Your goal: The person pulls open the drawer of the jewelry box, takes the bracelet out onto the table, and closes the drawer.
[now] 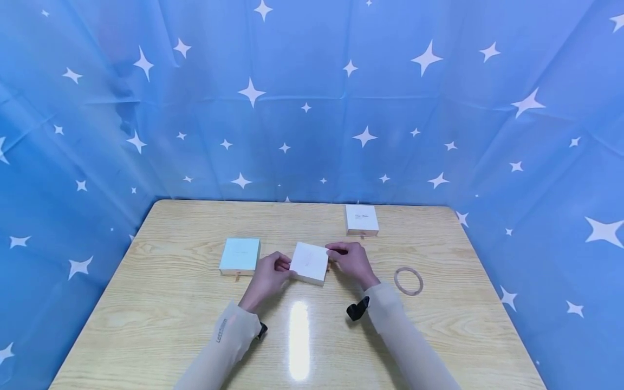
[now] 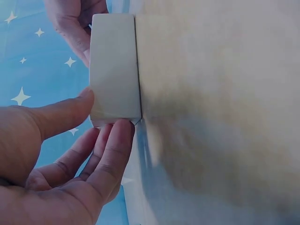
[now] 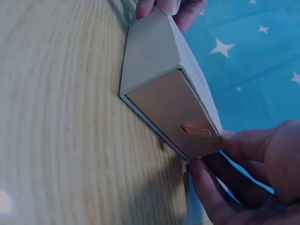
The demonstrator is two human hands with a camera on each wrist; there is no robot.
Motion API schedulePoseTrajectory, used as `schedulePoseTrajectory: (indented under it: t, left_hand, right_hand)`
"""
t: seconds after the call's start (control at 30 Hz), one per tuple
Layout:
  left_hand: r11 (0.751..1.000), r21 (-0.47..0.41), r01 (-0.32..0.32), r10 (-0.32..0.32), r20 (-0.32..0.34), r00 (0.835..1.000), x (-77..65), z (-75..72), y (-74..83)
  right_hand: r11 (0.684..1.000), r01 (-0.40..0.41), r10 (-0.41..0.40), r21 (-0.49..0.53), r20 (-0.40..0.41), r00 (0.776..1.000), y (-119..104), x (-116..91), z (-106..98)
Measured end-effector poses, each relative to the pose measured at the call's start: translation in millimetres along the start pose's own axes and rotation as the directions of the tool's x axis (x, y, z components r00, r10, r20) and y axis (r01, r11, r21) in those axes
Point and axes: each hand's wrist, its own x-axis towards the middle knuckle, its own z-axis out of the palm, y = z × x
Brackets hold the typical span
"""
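Note:
A small white drawer box is between my two hands near the middle of the table. Its copper-coloured drawer front, with a short ribbon pull, faces right and is closed. My left hand pinches the box's left side, thumb on the top edge and fingertips against the end wall. At the far right corner, my right hand grips it between thumb and fingers, beside the ribbon. In the left wrist view the box's plain side wall shows, its lower edge right at the wood.
A light blue drawer box lies just left of my left hand. Toward the back edge sits another white drawer box with dark lettering. A pale ring-shaped bangle lies right of my right wrist. Blue star-patterned cloth hangs behind the wooden table.

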Motion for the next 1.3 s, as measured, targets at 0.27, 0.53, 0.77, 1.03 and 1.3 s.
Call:
schedulePoseTrajectory:
  t: [0.27, 0.53, 0.77, 1.03, 1.3]
  left_hand:
    - [1.0, -0.016, 0.002, -0.003, -0.02, 1.0, -20.4, -3.2, -7.3]
    - [1.0, -0.001, 0.013, -0.013, -0.028, 1.0, -32.2, -3.2, -8.3]
    - [1.0, -0.009, 0.028, -0.028, -0.03, 0.999, -35.9, -2.7, -8.2]
    - [0.999, 0.036, 0.013, -0.012, -0.014, 1.0, -32.4, -5.3, -1.3]
    - [0.964, 0.229, -0.136, 0.14, -0.001, 0.99, -26.2, -4.9, 14.8]
  right_hand:
    - [1.0, 0.005, -0.006, 0.027, 0.042, 0.999, -5.9, -13.8, 5.7]
    - [0.999, 0.037, -0.038, 0.028, 0.049, 0.998, -4.7, -15.2, 12.1]
    - [0.998, 0.055, -0.056, 0.02, 0.056, 0.997, -4.9, -15.5, 13.1]
    - [0.998, 0.051, -0.053, 0.032, 0.081, 0.995, -6.7, -16.3, 8.4]
    - [0.998, 0.062, -0.064, 0.019, 0.185, 0.981, -5.3, -15.2, -0.6]
